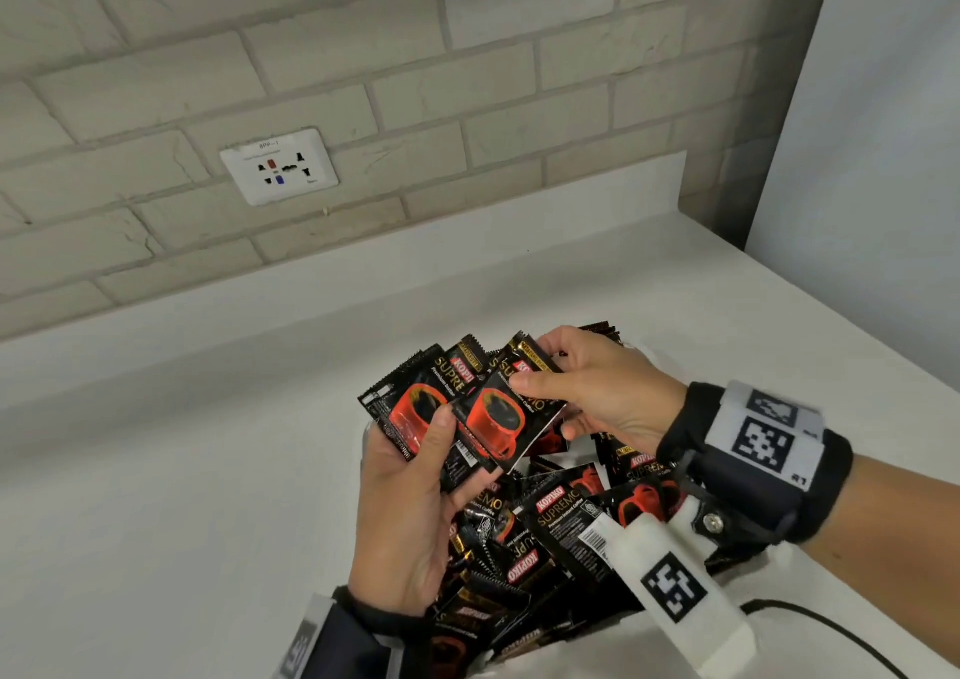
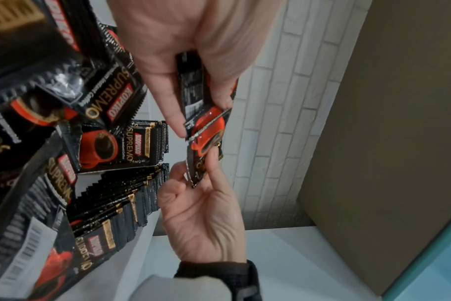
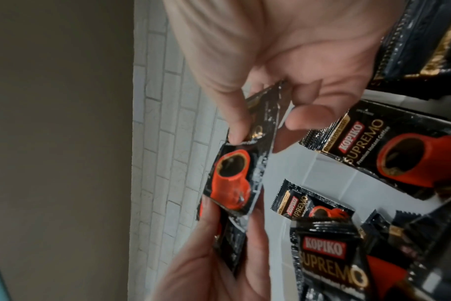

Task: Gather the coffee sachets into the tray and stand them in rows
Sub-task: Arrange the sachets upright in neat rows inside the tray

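Black Kopiko coffee sachets with a red cup print fill a white tray (image 3: 324, 183). A loose pile of sachets (image 1: 556, 522) lies under my hands. Rows of standing sachets (image 2: 121, 195) show in the left wrist view, and a standing row (image 3: 389, 150) in the right wrist view. My left hand (image 1: 410, 434) grips a small stack of sachets (image 1: 405, 408) between thumb and fingers. My right hand (image 1: 540, 366) pinches a single sachet (image 1: 498, 418) by its top and lays it against that stack. The same single sachet (image 3: 232, 179) appears close up, partly over the left-hand stack (image 2: 193, 91).
The tray sits on a white counter (image 1: 208, 444) against a grey brick wall (image 1: 467, 80) with a wall socket (image 1: 279, 166). A black cable (image 1: 831, 626) runs along the counter at the lower right. A pale wall panel (image 1: 883, 158) stands to the right.
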